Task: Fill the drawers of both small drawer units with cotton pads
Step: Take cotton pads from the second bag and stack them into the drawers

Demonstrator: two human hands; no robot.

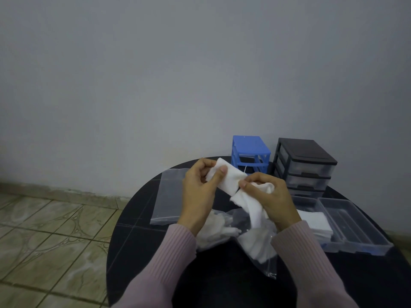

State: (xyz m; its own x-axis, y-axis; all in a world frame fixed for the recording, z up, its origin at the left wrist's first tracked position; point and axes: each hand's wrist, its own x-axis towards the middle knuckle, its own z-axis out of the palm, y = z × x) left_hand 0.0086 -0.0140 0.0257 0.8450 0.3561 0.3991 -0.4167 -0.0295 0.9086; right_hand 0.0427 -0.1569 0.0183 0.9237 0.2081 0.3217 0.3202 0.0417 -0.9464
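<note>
The head view looks down on a round black table, the landmark here. Above its middle, the left hand grips one end of a bunch of white cotton pads, thumb pressed across the top. The right hand is curled round the other end, and more white cotton hangs down from it. Under both hands, on the table, lies an open clear bag with loose pads inside. A flat clear bag rests toward the table's left side. At the table's far edge stands the blue drawer unit, with the black drawer unit just beside it. On the table's right side sit two clear drawers pulled out of a unit, the nearer one holding a stack of pads.
</note>
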